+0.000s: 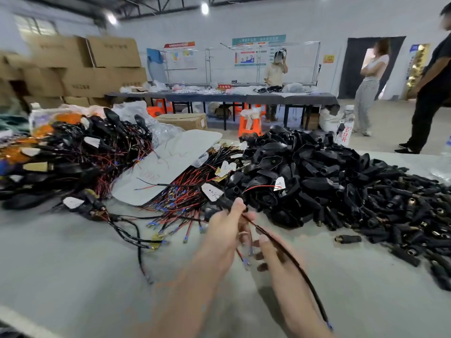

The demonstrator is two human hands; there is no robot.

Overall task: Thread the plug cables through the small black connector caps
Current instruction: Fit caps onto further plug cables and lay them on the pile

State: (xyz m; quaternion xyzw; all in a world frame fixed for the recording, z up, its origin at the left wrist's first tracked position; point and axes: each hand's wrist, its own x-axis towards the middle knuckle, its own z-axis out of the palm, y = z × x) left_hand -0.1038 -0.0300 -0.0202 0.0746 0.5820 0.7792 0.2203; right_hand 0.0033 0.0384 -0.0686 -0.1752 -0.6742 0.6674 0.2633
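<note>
Left grip [227,228] clamped on a black plug cable [284,252], mid-desk toward the near edge. Right grip [273,254] curled against the same cable lower down (too blurred, so I cannot tell whether it holds). Connector caps [402,223] heaped toward the right edge of the desk [73,264], one loose cap [347,239] just beside the heap. Red-and-black wire bundle [185,191] toward the far-left.

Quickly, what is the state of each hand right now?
Left hand: fingers curled round the black cable.
Right hand: pinches the same cable, lower down.
</note>
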